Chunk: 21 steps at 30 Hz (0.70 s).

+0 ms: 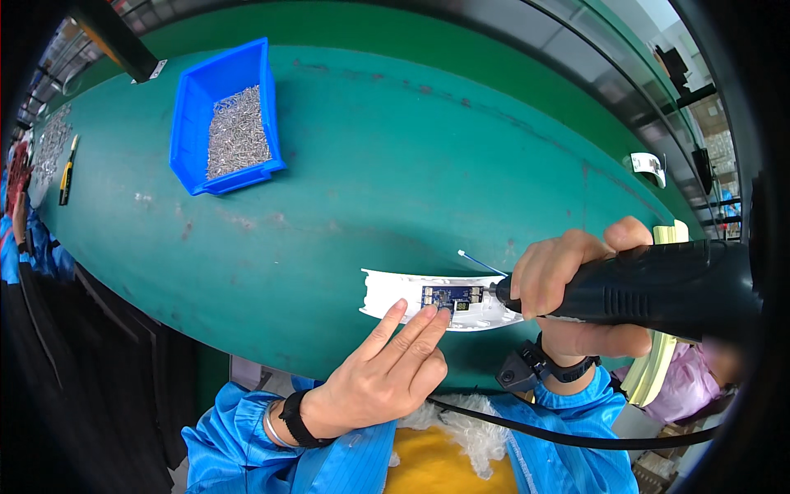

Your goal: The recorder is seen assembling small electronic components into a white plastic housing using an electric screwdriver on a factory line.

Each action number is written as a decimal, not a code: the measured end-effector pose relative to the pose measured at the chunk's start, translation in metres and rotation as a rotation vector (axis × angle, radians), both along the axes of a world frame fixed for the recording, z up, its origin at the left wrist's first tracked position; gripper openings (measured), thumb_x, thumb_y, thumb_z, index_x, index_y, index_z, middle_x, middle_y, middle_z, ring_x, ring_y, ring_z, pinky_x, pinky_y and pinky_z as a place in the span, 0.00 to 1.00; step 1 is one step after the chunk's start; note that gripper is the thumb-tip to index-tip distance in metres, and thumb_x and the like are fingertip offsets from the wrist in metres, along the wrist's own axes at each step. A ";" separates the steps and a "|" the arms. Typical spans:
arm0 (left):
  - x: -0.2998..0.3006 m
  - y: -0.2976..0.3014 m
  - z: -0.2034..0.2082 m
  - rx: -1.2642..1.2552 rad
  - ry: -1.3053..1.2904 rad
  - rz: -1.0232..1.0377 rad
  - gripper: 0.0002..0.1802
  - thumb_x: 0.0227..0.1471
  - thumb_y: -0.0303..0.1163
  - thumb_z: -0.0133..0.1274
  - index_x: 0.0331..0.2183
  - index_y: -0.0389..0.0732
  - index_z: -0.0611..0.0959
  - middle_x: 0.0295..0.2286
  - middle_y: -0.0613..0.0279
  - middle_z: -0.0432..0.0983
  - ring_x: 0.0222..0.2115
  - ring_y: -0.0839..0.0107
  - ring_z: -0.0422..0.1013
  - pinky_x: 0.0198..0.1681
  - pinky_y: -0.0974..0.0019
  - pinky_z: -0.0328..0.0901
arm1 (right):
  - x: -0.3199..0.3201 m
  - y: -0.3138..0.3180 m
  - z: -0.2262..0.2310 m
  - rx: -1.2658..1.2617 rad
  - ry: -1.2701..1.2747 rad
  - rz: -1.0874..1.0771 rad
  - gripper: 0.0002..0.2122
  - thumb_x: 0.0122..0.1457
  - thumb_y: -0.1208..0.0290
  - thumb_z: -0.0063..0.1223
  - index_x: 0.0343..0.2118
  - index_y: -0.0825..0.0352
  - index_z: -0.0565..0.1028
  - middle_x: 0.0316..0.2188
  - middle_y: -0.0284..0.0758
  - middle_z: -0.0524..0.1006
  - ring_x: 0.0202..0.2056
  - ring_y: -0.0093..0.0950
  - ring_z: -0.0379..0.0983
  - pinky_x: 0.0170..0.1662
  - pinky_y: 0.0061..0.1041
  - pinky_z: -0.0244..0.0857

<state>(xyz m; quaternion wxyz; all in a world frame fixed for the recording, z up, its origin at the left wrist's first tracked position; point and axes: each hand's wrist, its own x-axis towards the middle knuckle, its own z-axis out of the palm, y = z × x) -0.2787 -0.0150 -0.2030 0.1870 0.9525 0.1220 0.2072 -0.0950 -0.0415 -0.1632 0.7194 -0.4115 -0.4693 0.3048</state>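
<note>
A white curved plastic housing (393, 290) lies on the green table near its front edge. Set inside it is a blue circuit board (442, 295) with a small dark display. My left hand (387, 375) rests with its fingers stretched out, the tips touching the board and the housing's near edge. In my right hand (568, 276) is a black electric screwdriver (646, 290), gripped round its body and held nearly level. Its tip meets the right end of the board; any screw there is too small to make out. A thin blue wire (481, 263) sticks out behind the housing.
A blue bin (189, 136) of small metal screws (239, 136) stands at the back left. Further left lie a yellow-black pen-like tool (68, 173) and scattered small parts (51, 148). Pale yellow strips (658, 354) are stacked at the right. A black cable (576, 440) crosses before me. Other people sit at both sides.
</note>
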 end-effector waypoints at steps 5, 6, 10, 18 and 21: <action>-0.001 0.004 0.000 -0.012 -0.001 0.004 0.14 0.46 0.30 0.51 0.17 0.41 0.63 0.37 0.54 0.73 0.43 0.64 0.68 0.48 0.55 0.60 | -0.001 0.001 -0.004 0.005 0.000 0.001 0.32 0.44 0.37 0.43 0.39 0.61 0.55 0.13 0.30 0.65 0.11 0.22 0.63 0.16 0.20 0.60; -0.002 0.005 0.000 -0.006 0.001 0.003 0.14 0.46 0.30 0.51 0.17 0.41 0.63 0.37 0.54 0.73 0.43 0.64 0.68 0.48 0.55 0.59 | -0.001 0.001 -0.004 0.001 -0.004 -0.015 0.32 0.44 0.37 0.43 0.39 0.61 0.55 0.13 0.30 0.65 0.11 0.22 0.63 0.16 0.20 0.60; -0.001 0.007 0.003 -0.028 0.006 0.005 0.14 0.44 0.31 0.52 0.17 0.41 0.64 0.38 0.54 0.72 0.43 0.64 0.68 0.48 0.55 0.58 | -0.001 0.001 -0.005 0.018 -0.019 -0.025 0.33 0.44 0.37 0.42 0.41 0.61 0.54 0.13 0.30 0.65 0.11 0.22 0.63 0.17 0.20 0.61; 0.008 0.010 0.015 -0.215 -0.116 0.089 0.14 0.34 0.38 0.58 0.20 0.43 0.70 0.30 0.64 0.74 0.32 0.69 0.70 0.45 0.59 0.58 | 0.000 -0.009 0.023 0.171 0.155 0.039 0.31 0.48 0.43 0.46 0.47 0.63 0.55 0.13 0.32 0.67 0.11 0.24 0.65 0.17 0.22 0.62; 0.018 0.009 0.013 -0.177 -0.187 0.125 0.13 0.31 0.38 0.58 0.21 0.45 0.73 0.24 0.70 0.72 0.25 0.73 0.68 0.42 0.60 0.57 | 0.000 -0.017 0.039 0.187 0.130 0.189 0.25 0.51 0.52 0.48 0.46 0.63 0.56 0.13 0.35 0.69 0.11 0.26 0.68 0.15 0.24 0.66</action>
